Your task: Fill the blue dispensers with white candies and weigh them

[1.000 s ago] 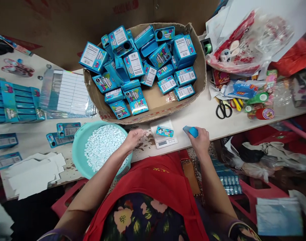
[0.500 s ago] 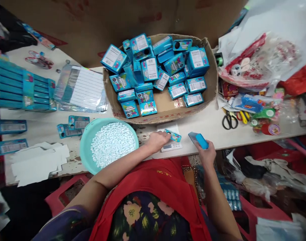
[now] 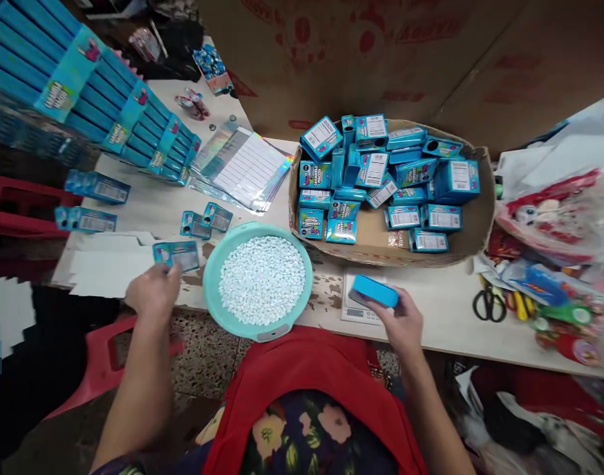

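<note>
At the left, my left hand [image 3: 153, 289] is closed on the near edge of a small blue candy box [image 3: 187, 256], over the table edge between the white card sheets and the bowl. My right hand [image 3: 403, 323] grips another blue carton [image 3: 375, 289], tilted, above the small white scale [image 3: 357, 311], hiding part of it. A turquoise bowl [image 3: 210, 280] full of small white candies [image 3: 262, 280] stands between my hands. Two more blue boxes [image 3: 217, 216] lie just behind the bowl, on its left.
An open cardboard tray [image 3: 381, 254] holds several blue boxes behind the scale. White card sheets [image 3: 109, 264], holographic bags [image 3: 242, 168] and tall stacks of blue boxes [image 3: 128, 125] occupy the left. Black scissors [image 3: 488, 303] and plastic-wrapped items [image 3: 554, 218] lie at the right.
My left hand has carried the small box from the scale leftward past the bowl. My right hand still holds its carton, now over the scale. The view has turned left.
</note>
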### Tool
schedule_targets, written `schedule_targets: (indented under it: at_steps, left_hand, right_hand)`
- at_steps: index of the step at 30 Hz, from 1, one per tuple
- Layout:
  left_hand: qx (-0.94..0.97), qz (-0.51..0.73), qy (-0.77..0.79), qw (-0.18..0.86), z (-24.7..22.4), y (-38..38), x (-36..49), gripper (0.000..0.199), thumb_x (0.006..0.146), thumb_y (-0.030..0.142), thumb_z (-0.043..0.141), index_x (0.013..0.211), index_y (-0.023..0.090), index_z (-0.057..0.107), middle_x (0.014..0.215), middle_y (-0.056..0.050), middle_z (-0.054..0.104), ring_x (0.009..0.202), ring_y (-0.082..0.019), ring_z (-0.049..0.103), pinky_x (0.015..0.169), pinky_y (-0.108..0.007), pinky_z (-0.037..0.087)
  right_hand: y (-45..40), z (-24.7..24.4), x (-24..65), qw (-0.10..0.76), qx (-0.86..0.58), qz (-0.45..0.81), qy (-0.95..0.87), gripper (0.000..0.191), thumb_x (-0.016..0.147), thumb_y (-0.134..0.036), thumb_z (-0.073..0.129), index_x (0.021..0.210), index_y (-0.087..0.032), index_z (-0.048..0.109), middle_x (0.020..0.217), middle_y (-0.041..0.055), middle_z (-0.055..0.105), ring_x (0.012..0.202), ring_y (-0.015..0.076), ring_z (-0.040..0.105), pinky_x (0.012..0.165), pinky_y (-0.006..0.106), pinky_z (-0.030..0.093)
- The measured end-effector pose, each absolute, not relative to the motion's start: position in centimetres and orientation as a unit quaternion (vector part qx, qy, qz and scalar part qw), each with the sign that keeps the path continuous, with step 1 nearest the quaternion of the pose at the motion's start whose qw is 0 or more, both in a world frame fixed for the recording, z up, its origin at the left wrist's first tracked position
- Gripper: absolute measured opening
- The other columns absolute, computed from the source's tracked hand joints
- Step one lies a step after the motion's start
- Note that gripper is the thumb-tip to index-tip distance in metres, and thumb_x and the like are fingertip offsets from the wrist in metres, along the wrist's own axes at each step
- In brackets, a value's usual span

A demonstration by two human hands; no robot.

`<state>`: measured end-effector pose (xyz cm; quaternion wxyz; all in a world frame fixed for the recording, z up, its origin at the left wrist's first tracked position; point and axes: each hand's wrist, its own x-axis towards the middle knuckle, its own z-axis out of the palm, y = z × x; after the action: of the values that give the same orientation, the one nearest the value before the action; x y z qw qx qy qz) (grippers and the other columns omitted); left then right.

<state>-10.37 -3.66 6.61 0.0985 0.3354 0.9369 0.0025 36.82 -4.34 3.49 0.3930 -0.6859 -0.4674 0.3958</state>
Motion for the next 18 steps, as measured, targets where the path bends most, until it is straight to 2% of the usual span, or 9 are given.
schedule_targets:
  at_steps: [4,8,11,13,15,18]
  left_hand:
    - [0.279,-0.028,0.953,0.112,1.2,-0.9,-13.9,0.023,0.083,0.035,0.052,0.073,0.015,0.057,0.066,-0.003,0.051,0.085,-0.025,0.052,0.074,-0.036,0.042]
    - [0.29,0.02,0.95,0.113,-0.8,1.0,-14.9,0.034,0.088,0.039,0.046,0.102,0.012,0.063,0.084,-0.007,0.059,0.091,-0.026,0.054,0.076,-0.037,0.042]
    - [0.302,0.054,0.947,0.095,-0.8,-0.2,-13.9,0.047,0.09,0.047,0.042,0.124,0.015,0.054,0.092,-0.009,0.061,0.094,-0.027,0.055,0.078,-0.037,0.041]
    - [0.331,0.093,0.935,0.085,-1.0,-1.9,-11.5,0.047,0.093,0.048,0.037,0.123,0.017,0.054,0.09,-0.009,0.062,0.091,-0.026,0.057,0.078,-0.036,0.041]
    - [0.401,0.14,0.899,0.104,-1.8,-3.7,-8.2,0.041,0.094,0.042,0.033,0.113,0.017,0.06,0.091,-0.011,0.064,0.09,-0.026,0.058,0.079,-0.035,0.041]
    - [0.537,0.147,0.813,0.171,-3.6,-5.7,-3.2,0.039,0.093,0.037,0.037,0.114,0.015,0.061,0.11,-0.017,0.062,0.107,-0.029,0.054,0.092,-0.038,0.038]
  right_hand:
    - [-3.8,2.9,34.3,0.363,-0.644,0.451,-0.5,0.045,0.062,-0.04,0.079,0.1,-0.022,0.063,0.096,0.0045,0.066,0.088,0.0215,0.061,0.082,0.036,0.05]
    - [-3.9,2.6,33.1,0.398,-0.631,0.543,-0.386,0.044,0.064,-0.043,0.079,0.099,-0.023,0.062,0.088,0.0015,0.068,0.081,0.019,0.063,0.078,0.035,0.052]
    - [-4.0,1.9,32.2,0.419,-0.612,0.632,-0.223,0.041,0.068,-0.051,0.074,0.097,-0.024,0.062,0.091,0.0016,0.071,0.082,0.0203,0.067,0.077,0.038,0.055]
    - [-4.0,1.3,31.6,0.399,-0.604,0.678,-0.126,0.041,0.068,-0.053,0.074,0.096,-0.024,0.063,0.092,0.0012,0.073,0.082,0.0212,0.068,0.075,0.039,0.057]
    - [-4.2,0.8,31.3,0.374,-0.593,0.71,-0.063,0.039,0.069,-0.049,0.075,0.096,-0.024,0.064,0.09,0.0,0.074,0.081,0.0205,0.069,0.072,0.037,0.059]
    - [-4.8,0.4,31.3,0.329,-0.568,0.754,-0.038,0.031,0.072,-0.039,0.075,0.097,-0.024,0.063,0.087,0.0002,0.074,0.079,0.0209,0.071,0.066,0.037,0.059]
